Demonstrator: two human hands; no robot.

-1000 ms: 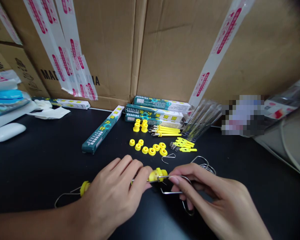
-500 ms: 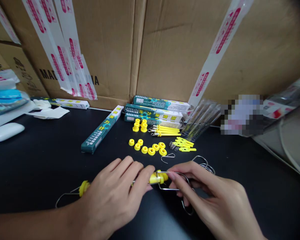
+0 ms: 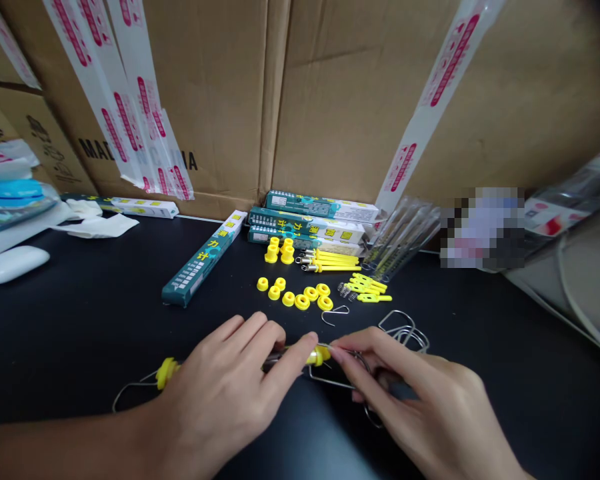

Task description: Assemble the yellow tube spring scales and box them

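Now my left hand (image 3: pixel 225 393) grips the spring scale (image 3: pixel 280 359) near centre, right hand (image 3: pixel 420 407) pinching its wire hook (image 3: pixel 330 381); far cardboard box (image 3: pixel 145 80) reads "MAD", the rest hidden by tape.

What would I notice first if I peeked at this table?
Two hands in front: the left hand and right hand pinch a yellow-capped tube with a wire hook between them. Behind them, little yellow rings dot the black table, with green boxes stacked against big cardboard cartons.
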